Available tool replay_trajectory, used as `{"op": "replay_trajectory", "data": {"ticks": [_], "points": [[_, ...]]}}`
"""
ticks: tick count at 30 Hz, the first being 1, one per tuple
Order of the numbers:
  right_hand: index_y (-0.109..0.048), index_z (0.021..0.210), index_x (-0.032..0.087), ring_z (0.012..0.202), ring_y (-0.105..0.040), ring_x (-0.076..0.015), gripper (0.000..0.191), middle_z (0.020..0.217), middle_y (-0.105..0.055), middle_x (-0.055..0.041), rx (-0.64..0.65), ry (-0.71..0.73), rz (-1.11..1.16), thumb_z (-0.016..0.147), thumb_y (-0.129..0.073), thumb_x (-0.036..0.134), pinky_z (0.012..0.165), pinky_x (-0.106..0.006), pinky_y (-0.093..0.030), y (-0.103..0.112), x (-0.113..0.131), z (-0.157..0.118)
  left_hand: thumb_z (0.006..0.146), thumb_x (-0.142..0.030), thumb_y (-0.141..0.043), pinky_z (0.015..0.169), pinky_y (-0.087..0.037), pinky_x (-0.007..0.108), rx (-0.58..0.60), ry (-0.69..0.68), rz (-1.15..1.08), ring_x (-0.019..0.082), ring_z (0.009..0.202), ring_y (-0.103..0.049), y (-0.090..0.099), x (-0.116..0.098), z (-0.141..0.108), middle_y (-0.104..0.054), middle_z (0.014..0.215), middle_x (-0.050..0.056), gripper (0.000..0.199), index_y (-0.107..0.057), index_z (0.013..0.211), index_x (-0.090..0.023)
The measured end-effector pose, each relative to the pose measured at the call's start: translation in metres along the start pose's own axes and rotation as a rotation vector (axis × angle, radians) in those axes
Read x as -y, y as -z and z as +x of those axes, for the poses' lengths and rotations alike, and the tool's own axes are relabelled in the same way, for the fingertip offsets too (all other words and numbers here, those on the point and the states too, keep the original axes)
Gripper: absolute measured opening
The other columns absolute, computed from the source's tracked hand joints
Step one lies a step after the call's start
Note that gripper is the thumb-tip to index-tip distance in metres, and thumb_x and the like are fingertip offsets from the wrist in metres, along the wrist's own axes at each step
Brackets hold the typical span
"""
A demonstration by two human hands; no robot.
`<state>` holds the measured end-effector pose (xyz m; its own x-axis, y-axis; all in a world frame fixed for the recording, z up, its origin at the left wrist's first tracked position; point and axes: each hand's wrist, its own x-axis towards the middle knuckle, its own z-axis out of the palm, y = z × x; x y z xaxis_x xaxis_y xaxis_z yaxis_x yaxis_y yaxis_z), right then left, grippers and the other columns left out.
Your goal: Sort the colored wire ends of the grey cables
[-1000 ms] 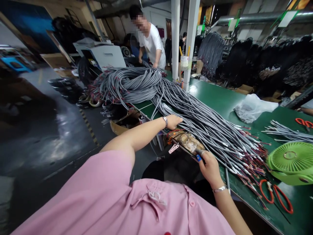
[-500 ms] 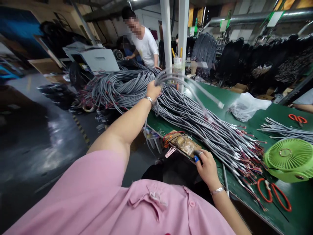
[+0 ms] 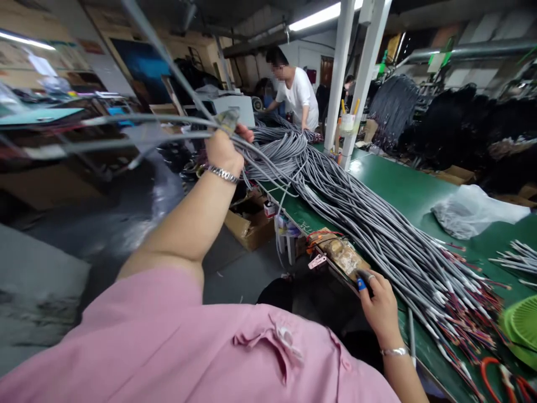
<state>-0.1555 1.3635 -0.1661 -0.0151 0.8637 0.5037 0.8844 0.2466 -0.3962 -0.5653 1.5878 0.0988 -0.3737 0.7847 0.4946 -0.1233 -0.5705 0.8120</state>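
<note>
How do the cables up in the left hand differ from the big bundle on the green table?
The raised cables are only a few, while the bundle holds a great many. The raised cables are gripped in the left hand; the bundle lies along the green table. The raised cables fan apart, whereas the bundle's cables lie closely packed. Both are grey.

Our left arm (image 3: 180,229) reaches to eleven o'clock from our chest (image 3: 226,358), left hand (image 3: 225,146) closed; right hand (image 3: 381,305) at two, fingers (image 3: 381,281) bent.
</note>
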Motion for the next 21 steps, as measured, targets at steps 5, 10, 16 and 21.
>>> {"op": "replay_trajectory", "data": {"ticks": [5,10,16,21], "points": [[-0.063,0.111,0.019,0.103,-0.057,-0.0270,0.029,0.115,-0.062,-0.0118,-0.032,0.046,-0.042,0.089,-0.052,0.034,0.094,-0.045,-0.047,-0.006,-0.007,-0.001,0.072,-0.025,-0.066,0.070,-0.048,0.034,-0.126,-0.084,-0.401,0.012,0.058,-0.053,0.083,-0.003,-0.082,-0.055,0.059,-0.003,0.016,-0.055,0.080,-0.018],[-0.065,0.109,0.017,0.104,-0.057,-0.0277,0.030,0.115,-0.063,-0.0130,-0.026,0.060,-0.097,0.088,-0.052,0.034,0.093,-0.044,-0.047,-0.009,-0.008,-0.001,0.079,-0.042,-0.062,0.050,-0.038,0.024,0.069,0.075,-0.486,0.007,0.040,-0.036,0.138,0.029,-0.178,-0.034,0.043,-0.007,0.031,-0.049,0.064,-0.017],[-0.066,0.109,0.017,0.103,-0.058,-0.0283,0.031,0.114,-0.064,-0.0125,-0.030,0.064,-0.128,0.088,-0.053,0.036,0.093,-0.044,-0.047,-0.010,-0.004,0.000,0.065,-0.041,-0.079,0.038,-0.027,0.019,0.720,0.742,0.037,0.004,0.039,-0.038,0.093,0.105,-0.269,-0.059,0.059,0.001,0.035,-0.067,0.076,-0.011],[-0.067,0.107,0.017,0.103,-0.059,-0.0272,0.030,0.114,-0.065,-0.0121,-0.032,0.055,-0.122,0.087,-0.054,0.035,0.092,-0.043,-0.047,-0.011,-0.004,0.002,0.058,-0.047,-0.083,0.043,-0.035,0.019,0.801,0.838,-0.025,0.005,0.046,-0.043,0.051,0.141,-0.285,-0.054,0.060,-0.001,0.043,-0.063,0.070,-0.011]]}}
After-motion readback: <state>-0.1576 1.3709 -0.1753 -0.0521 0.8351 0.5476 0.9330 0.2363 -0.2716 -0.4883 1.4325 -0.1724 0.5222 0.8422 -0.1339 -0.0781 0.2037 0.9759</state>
